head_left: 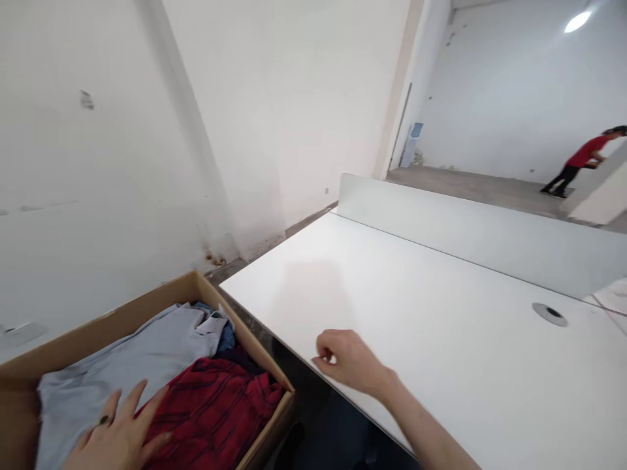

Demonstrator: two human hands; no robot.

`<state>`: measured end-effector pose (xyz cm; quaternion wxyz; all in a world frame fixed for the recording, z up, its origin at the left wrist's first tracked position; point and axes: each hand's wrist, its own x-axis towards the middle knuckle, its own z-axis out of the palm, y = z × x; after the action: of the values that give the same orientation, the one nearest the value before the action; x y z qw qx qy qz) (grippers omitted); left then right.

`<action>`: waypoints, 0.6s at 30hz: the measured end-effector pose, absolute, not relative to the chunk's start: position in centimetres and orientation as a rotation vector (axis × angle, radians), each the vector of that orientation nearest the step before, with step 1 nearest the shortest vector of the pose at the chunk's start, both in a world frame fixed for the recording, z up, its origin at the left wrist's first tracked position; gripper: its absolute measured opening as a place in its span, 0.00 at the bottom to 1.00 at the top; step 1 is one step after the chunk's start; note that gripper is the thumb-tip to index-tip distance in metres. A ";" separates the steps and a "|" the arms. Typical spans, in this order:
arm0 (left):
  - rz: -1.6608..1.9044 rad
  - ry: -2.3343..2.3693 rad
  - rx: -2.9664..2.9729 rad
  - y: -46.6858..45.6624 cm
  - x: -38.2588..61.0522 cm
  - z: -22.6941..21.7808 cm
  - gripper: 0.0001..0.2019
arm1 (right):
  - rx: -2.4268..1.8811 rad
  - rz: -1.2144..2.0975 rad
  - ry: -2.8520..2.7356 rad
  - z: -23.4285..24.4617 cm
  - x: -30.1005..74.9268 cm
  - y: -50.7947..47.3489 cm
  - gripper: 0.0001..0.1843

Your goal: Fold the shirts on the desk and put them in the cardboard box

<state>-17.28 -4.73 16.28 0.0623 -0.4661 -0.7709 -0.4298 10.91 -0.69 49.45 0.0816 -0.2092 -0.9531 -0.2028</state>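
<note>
My left hand (120,431) is over the cardboard box (267,365) at the lower left, fingers spread, with a dark ring on one finger. Beneath and beside it lie a red plaid shirt (210,411) and a light grey-blue collared garment (147,349). Whether the fingertips touch the cloth I cannot tell. Some darker blue and navy cloth (228,339) shows at the box's right side. Above the near edge of the white table (416,313), my right hand (350,362) is curled, thumb and fingers bent toward each other around a small gap, and nothing shows in it.
A low pale partition (465,228) runs along the table's far side. A round grommet (549,314) sits in the tabletop at right. White walls stand behind. In the far room are a person in a red top (585,153) and a water dispenser (410,145).
</note>
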 end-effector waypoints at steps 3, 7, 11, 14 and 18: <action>-1.246 -2.028 -1.470 -3.4 -15.0 25.0 0.30 | -0.840 -0.530 -2.532 53.8 17.4 0.5 0.07; -1.402 -1.481 -1.738 -1.5 -7.3 36.5 0.29 | -1.074 -0.499 -2.072 57.9 27.3 3.3 0.12; -1.464 -1.067 -2.168 0.4 1.8 45.3 0.28 | -1.250 -0.515 -1.775 60.1 35.9 4.8 0.12; -1.458 -0.921 -2.450 2.9 8.2 50.8 0.31 | -1.318 -0.553 -1.631 60.7 39.8 5.0 0.12; -1.609 -0.847 -2.721 7.5 15.6 56.6 0.34 | -1.339 -0.656 -1.532 60.8 41.6 5.5 0.11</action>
<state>15.62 7.54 56.63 -0.0655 -0.8296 -0.2583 -0.4906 41.60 5.53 60.84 0.4811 -0.5490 -0.6282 -0.2690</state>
